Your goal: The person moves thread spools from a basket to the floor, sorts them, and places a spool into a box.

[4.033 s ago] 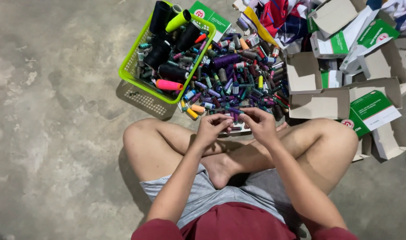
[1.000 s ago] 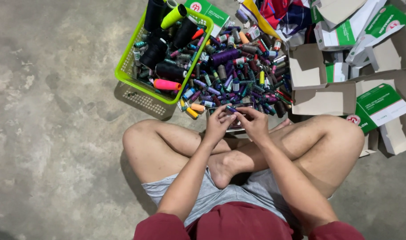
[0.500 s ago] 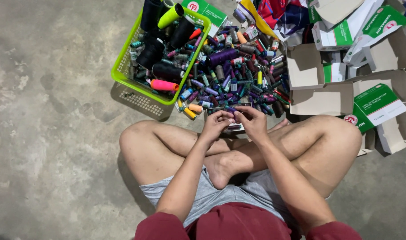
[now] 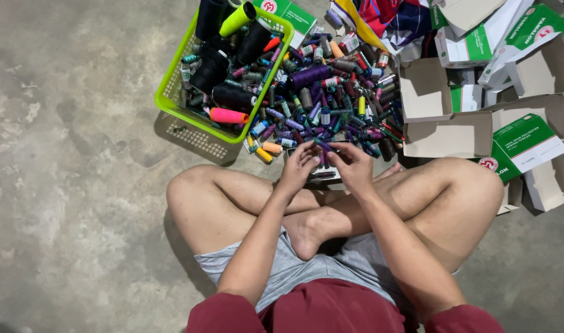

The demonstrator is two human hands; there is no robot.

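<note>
You sit cross-legged on a bare concrete floor (image 4: 78, 185), both hands raised together just above your shins at the near edge of a heap of thread spools (image 4: 337, 105). Your left hand (image 4: 299, 168) and your right hand (image 4: 351, 166) meet over a small purple spool (image 4: 323, 146), which lies level between them: the fingers (image 4: 309, 151) of the left hand are curled closed around one end, and those of the right hand pinch the other end. Directly beneath your hands a small open box (image 4: 322, 174) rests on the floor, with a few spools lying in it.

The heap spreads across the floor from your shins towards the top of the frame, a jumble of purple, green, red and yellow spools. To its left stands a lime green plastic basket (image 4: 171, 102), loaded with large black cones of thread, one pink cone (image 4: 227, 115) and one yellow-green cone (image 4: 237, 18). To the right of the heap lie opened cardboard boxes (image 4: 445, 132) with green and white printed flaps, some stacked, some tipped on their sides beside your right knee. Folded coloured cloth (image 4: 386, 15) shows at the top edge.
</note>
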